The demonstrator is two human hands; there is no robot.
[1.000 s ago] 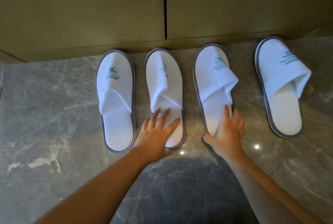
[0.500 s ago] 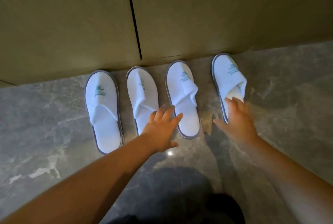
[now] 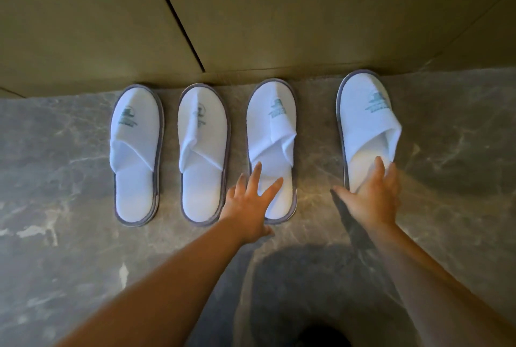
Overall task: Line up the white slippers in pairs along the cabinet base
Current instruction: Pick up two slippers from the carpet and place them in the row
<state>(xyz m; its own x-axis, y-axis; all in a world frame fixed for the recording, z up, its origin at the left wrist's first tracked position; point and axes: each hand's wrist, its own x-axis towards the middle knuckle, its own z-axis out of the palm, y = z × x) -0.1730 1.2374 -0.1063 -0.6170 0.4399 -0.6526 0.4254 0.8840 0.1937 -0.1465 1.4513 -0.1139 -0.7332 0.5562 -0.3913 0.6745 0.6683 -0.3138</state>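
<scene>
Several white slippers with grey edging stand toes-first against the cabinet base (image 3: pixel 251 74) on the marble floor. From the left: the first slipper (image 3: pixel 135 151), the second slipper (image 3: pixel 203 151), the third slipper (image 3: pixel 272 134) and, set apart by a wider gap, the fourth slipper (image 3: pixel 365 120). My left hand (image 3: pixel 250 203) lies with spread, straight fingers on the heel of the third slipper. My right hand (image 3: pixel 372 196) rests flat on the heel of the fourth slipper, its fingertips reaching into the opening.
Olive-brown cabinet doors (image 3: pixel 83 25) with a dark seam (image 3: pixel 178 20) fill the top. Grey veined marble floor (image 3: pixel 55 235) spreads all around. A dark shadow (image 3: pixel 307 291) lies on the floor between my forearms.
My left hand has shifted right from the second slipper onto the third. My right hand has gone from the third slipper to the fourth. The camera view has swung and come closer.
</scene>
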